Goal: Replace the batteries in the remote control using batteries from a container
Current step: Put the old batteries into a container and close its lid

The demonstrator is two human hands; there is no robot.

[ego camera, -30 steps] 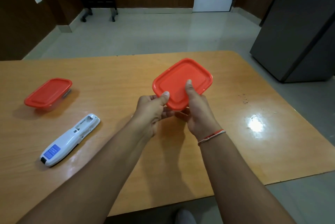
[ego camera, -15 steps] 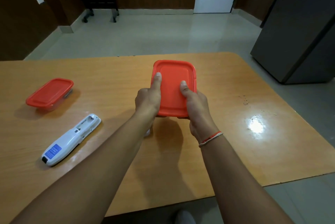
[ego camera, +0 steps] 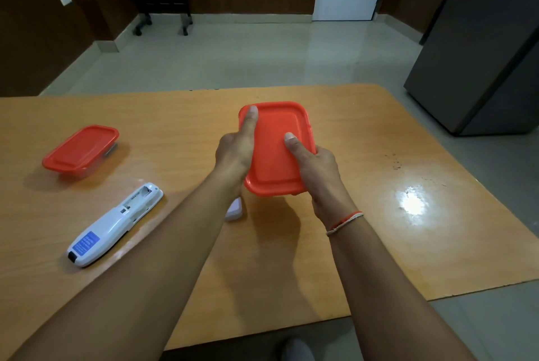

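Wooden surface [ego camera: 291, 258]: we're holding the tub [ego camera: 277, 150] just above it, left hand [ego camera: 236, 150] and right hand [ego camera: 318, 165] each closed on a side, thumbs flat on its lid. Probably light, slick plastic; grip the rim. Remote [ego camera: 113, 226] lying left, open.

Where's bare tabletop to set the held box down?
The wooden table is bare right of the right hand, past the red-lidded box both hands hold. The left is crowded: white remote, second red-lidded container.
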